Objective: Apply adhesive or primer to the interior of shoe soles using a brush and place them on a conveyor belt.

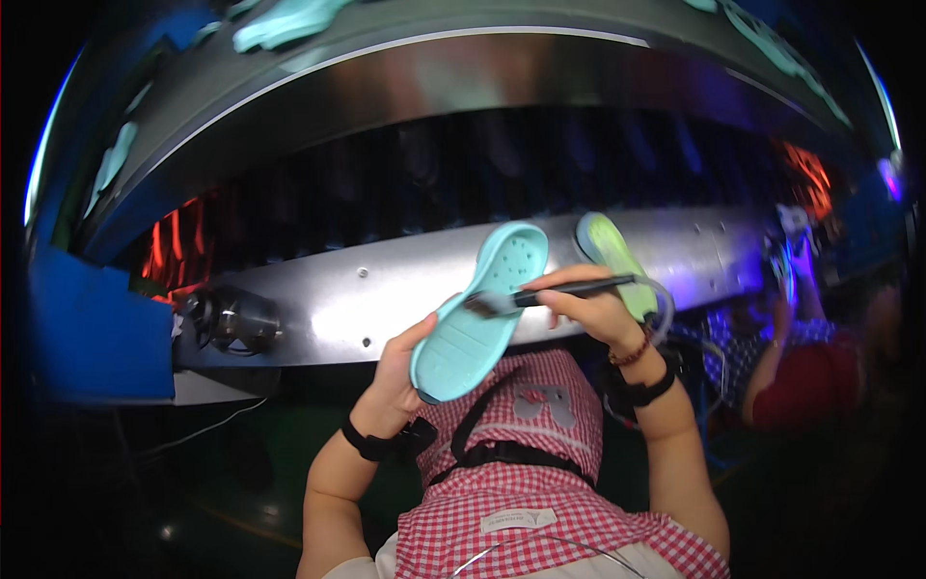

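A person in a red checked apron holds a pale blue shoe sole [479, 314] up over their lap, just near of a long metal conveyor housing [386, 289]. The left hand [398, 372] grips the sole's lower left edge from beneath. The right hand [590, 307], to the sole's right, is closed around a dark brush [550, 294] whose bristles touch the sole's middle. A greenish sole [612, 256] lies just beyond, possibly on the housing.

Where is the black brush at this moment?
In the head view, the black brush is just right of centre, held in the right hand, with its bristles touching the light blue shoe that the left hand holds.
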The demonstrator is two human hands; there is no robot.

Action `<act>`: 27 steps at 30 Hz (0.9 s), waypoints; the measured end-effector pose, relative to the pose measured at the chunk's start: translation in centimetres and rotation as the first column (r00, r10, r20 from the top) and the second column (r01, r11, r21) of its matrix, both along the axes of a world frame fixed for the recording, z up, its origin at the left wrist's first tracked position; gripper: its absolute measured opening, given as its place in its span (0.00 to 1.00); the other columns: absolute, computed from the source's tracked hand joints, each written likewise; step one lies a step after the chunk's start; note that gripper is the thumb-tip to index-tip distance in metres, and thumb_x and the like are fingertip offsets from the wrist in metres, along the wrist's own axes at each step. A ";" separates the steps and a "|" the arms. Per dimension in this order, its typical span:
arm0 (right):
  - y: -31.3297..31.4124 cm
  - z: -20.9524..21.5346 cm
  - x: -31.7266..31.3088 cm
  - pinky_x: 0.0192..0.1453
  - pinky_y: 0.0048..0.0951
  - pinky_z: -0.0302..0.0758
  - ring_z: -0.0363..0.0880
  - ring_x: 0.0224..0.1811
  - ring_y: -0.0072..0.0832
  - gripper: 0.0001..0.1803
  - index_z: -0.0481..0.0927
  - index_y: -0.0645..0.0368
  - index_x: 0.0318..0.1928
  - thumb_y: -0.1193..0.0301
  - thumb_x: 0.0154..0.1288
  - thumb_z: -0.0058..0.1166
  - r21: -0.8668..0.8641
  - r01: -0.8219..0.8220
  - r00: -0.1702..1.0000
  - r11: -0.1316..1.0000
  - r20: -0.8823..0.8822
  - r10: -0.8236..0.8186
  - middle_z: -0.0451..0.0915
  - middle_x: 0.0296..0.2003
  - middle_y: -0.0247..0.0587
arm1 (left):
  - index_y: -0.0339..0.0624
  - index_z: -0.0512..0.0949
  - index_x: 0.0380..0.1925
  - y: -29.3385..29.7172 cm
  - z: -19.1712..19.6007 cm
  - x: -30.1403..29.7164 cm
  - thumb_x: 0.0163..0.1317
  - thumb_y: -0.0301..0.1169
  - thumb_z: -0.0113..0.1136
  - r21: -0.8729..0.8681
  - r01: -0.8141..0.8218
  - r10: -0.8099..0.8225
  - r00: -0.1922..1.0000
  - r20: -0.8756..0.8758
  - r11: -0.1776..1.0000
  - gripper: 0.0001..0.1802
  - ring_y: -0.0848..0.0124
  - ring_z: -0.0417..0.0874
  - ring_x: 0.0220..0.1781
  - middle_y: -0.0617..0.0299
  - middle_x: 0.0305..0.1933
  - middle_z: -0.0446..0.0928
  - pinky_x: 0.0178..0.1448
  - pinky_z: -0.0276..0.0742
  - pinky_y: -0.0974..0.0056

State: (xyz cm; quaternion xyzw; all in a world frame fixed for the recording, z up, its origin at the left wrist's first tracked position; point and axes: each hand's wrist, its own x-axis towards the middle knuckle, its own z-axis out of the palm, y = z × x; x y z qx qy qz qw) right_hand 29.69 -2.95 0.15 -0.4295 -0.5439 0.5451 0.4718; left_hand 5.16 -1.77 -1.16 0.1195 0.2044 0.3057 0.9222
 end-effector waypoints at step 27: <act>-5.1 -6.5 2.0 0.20 0.18 0.67 0.68 0.15 0.21 0.12 0.71 0.65 0.45 0.74 0.63 0.43 -0.215 0.325 0.681 0.921 -0.622 -0.386 0.75 0.44 0.53 | 0.40 0.49 0.64 21.5 18.9 -10.4 0.54 0.55 0.52 0.935 0.354 0.992 0.111 -0.066 0.022 0.46 0.54 0.50 0.69 0.44 0.68 0.45 0.69 0.44 0.58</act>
